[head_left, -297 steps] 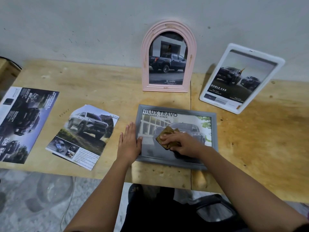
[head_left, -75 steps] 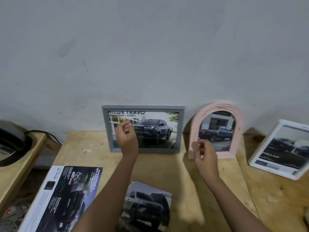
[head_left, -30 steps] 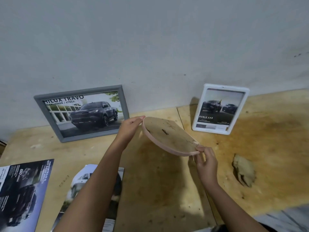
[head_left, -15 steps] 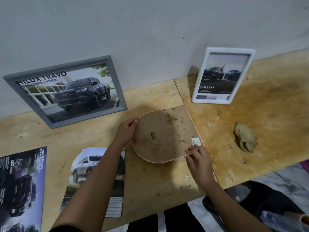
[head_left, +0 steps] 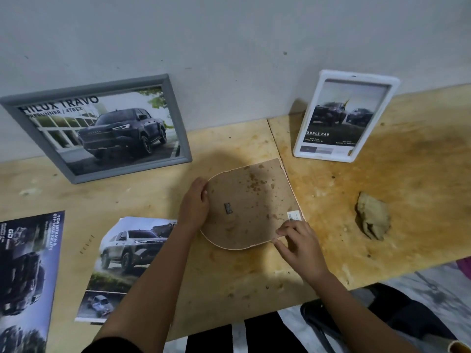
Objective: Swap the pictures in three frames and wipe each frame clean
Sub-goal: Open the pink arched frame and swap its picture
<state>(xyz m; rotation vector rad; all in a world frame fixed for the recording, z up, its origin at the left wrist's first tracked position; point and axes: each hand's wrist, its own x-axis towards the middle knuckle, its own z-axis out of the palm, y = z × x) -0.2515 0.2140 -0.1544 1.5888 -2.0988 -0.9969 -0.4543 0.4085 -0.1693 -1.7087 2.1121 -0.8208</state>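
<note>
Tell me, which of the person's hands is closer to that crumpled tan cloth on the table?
The right hand. It rests on the lower right corner of the face-down arched frame, with bare table between it and the cloth. The left hand grips the frame's far, curved edge.

Light was dim and flat, coming from above you: soft head shadow fell on the bench [head_left: 254, 271] around the arched frame [head_left: 252, 207]. No glare on the grey frame [head_left: 178, 118]. Slight blur overall; wide-angle bending at the edges.

Arched pink frame [head_left: 251, 207] lies face-down, brown back up.
</note>
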